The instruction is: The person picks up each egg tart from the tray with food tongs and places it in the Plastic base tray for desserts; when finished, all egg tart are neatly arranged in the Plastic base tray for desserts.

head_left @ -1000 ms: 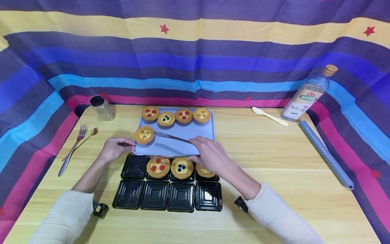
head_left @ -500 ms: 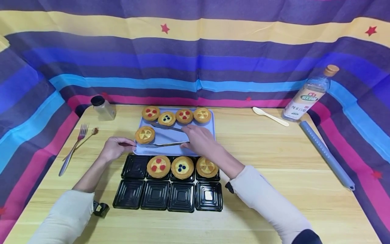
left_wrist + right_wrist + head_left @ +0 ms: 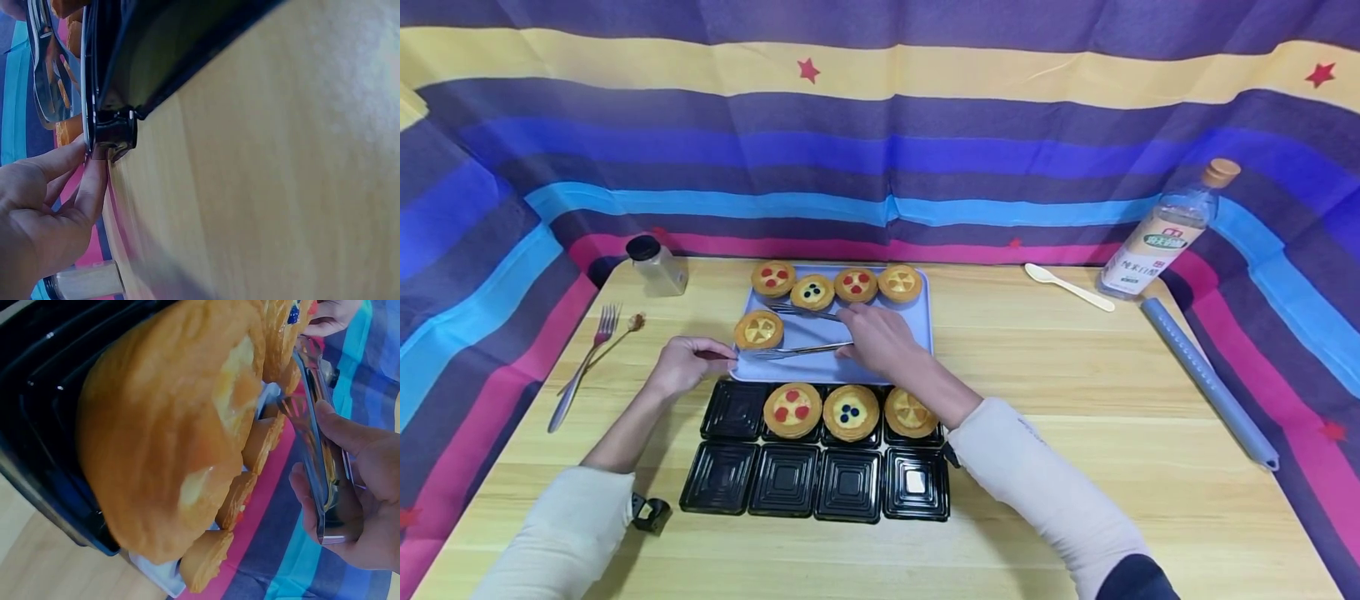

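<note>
We are partway through moving the tarts from the blue tray (image 3: 917, 333) into the black compartment tray (image 3: 820, 479) on the tabletop (image 3: 1075, 417). Three tarts already sit in the black tray's far row: a red-dotted one (image 3: 792, 409), a blue-dotted one (image 3: 849, 412) and a yellow one (image 3: 910, 412). The far-left compartment (image 3: 733, 409) and all four compartments of the near row hold nothing. Five tarts remain on the blue tray: four in a line along its far edge and one yellow tart (image 3: 758, 329) alone near its left side.

Our right hand (image 3: 876, 340) hovers over the blue tray with its fingers curled round the metal tongs (image 3: 797, 332); the tongs' two arms stand apart, their tips near the lone yellow tart and the blue-dotted tart (image 3: 812, 292) in the far row. From the head view they seem to pinch nothing, though the right wrist view is too close and blurred to confirm this. Our left hand (image 3: 687, 363) pinches the blue tray's near-left corner, steadying it.

By our judgement, three of eight places are filled and five tarts are still to go.
</note>
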Motion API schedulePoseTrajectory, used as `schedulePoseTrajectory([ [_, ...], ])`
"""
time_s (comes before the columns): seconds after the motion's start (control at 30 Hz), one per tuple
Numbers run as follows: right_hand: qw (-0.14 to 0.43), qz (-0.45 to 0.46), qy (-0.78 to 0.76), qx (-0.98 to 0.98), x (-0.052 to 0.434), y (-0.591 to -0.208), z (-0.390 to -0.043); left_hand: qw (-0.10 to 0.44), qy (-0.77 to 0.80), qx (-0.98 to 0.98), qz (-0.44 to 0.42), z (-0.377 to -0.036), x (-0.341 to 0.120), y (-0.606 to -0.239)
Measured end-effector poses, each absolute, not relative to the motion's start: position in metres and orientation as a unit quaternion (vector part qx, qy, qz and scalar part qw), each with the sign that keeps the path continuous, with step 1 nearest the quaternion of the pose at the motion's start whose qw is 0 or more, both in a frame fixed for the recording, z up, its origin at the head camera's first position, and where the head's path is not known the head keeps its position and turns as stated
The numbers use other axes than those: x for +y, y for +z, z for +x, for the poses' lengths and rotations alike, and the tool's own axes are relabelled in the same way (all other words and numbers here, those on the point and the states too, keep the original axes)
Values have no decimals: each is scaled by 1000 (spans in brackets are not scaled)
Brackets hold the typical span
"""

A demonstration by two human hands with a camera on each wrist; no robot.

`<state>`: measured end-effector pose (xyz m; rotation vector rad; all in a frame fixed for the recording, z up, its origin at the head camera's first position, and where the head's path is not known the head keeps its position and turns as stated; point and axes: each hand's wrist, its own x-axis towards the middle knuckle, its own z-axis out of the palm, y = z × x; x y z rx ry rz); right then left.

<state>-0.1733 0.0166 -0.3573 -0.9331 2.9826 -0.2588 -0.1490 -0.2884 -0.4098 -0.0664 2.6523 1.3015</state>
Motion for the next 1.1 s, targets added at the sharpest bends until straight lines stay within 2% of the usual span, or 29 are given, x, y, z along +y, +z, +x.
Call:
schedulePoseTrajectory([
  [0.4, 3, -299, -75, 951, 15, -358, -174, 95, 436, 895, -21, -150, -287, -410],
  [1.1, -52, -312, -97, 944, 53, -351, -151, 93, 422, 902, -19, -149, -288, -409],
])
